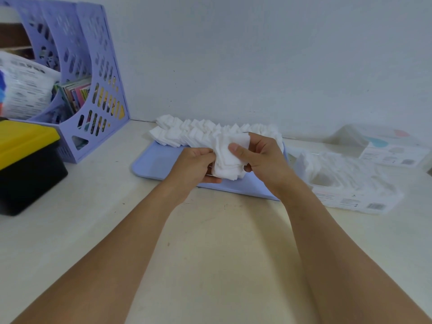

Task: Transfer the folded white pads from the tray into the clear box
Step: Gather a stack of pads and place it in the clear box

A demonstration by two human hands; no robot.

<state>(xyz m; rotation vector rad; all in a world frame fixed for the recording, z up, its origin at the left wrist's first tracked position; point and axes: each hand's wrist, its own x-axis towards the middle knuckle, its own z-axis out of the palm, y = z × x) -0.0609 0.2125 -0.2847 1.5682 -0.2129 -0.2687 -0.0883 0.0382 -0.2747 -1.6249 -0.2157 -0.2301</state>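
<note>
A lilac tray (156, 163) lies on the table with rows of folded white pads (187, 132) along its far side. Above the tray's near right part, both hands hold a stack of white pads (228, 157). My left hand (194, 166) grips the stack from the left, fingers curled under it. My right hand (261, 157) pinches it from the right, thumb on the top pad. The clear box (355, 197) sits right of the tray and holds several pads inside.
A lilac file rack (93, 90) with booklets stands at the back left. A black bin with a yellow lid (25, 160) sits at the left edge. The box's clear lid (383, 146) lies at the far right. The wall runs close behind the tray.
</note>
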